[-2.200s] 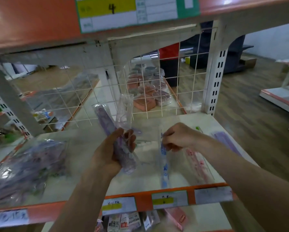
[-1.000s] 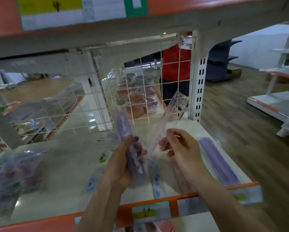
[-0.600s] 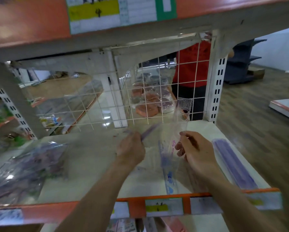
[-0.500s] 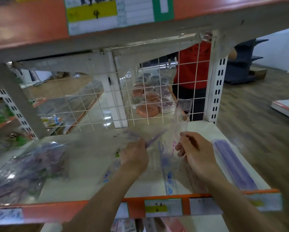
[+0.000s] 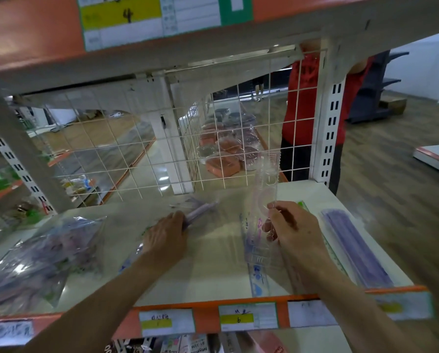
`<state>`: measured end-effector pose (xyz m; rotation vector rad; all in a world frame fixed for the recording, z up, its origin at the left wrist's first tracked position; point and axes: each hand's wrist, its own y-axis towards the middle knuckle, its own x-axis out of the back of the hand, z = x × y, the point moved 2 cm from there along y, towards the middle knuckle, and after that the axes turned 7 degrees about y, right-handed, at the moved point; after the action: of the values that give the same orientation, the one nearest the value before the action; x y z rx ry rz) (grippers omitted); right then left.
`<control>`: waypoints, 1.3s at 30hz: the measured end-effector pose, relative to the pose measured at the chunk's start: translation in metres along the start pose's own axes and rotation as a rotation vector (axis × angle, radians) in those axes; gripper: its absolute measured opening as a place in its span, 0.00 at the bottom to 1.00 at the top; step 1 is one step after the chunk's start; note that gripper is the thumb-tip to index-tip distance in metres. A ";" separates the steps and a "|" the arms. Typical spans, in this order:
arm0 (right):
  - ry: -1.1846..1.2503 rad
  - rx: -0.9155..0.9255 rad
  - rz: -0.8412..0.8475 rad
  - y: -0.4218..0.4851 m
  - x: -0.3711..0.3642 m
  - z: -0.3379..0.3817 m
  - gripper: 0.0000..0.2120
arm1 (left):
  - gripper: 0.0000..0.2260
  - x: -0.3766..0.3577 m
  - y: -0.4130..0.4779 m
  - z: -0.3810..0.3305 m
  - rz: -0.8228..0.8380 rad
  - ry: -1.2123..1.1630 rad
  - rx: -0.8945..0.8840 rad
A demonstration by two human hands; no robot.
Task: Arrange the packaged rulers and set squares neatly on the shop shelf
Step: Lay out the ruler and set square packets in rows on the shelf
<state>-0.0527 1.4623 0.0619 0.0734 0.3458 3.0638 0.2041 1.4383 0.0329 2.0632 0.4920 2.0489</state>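
My left hand [image 5: 166,231] is shut on a purple packaged ruler set [image 5: 200,210], held low and nearly flat over the middle of the white shelf [image 5: 205,273]. My right hand [image 5: 293,230] grips a clear packaged set square pack [image 5: 265,184] standing upright above the shelf. Below it a ruler pack with blue print [image 5: 255,266] lies pointing at the front edge. A purple ruler pack [image 5: 353,250] lies flat at the shelf's right end, with a green-edged ruler [image 5: 334,253] beside it.
A large clear bag of purple items [image 5: 40,258] lies on the shelf's left. A white wire grid [image 5: 162,149] forms the back, and an upper shelf [image 5: 162,34] hangs close overhead. A person in red [image 5: 302,103] stands behind the grid. Orange price rail [image 5: 208,319] marks the front edge.
My left hand has swung its purple pack from upright down toward the shelf's middle. My right hand lifted the clear pack off the shelf and now holds it upright.
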 end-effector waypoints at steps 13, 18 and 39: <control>-0.114 -0.098 0.279 0.001 -0.019 0.009 0.09 | 0.09 -0.002 0.028 0.025 0.087 -0.030 -0.023; -0.332 -0.253 0.517 0.010 -0.055 0.006 0.10 | 0.06 0.045 0.028 0.023 -0.052 -0.440 0.194; -1.071 0.377 0.500 -0.029 -0.023 0.009 0.14 | 0.04 0.049 -0.011 -0.069 0.270 -0.936 0.200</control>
<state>-0.0277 1.4911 0.0629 1.9215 0.8639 2.7413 0.1341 1.4597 0.0764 2.9899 0.2478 0.9146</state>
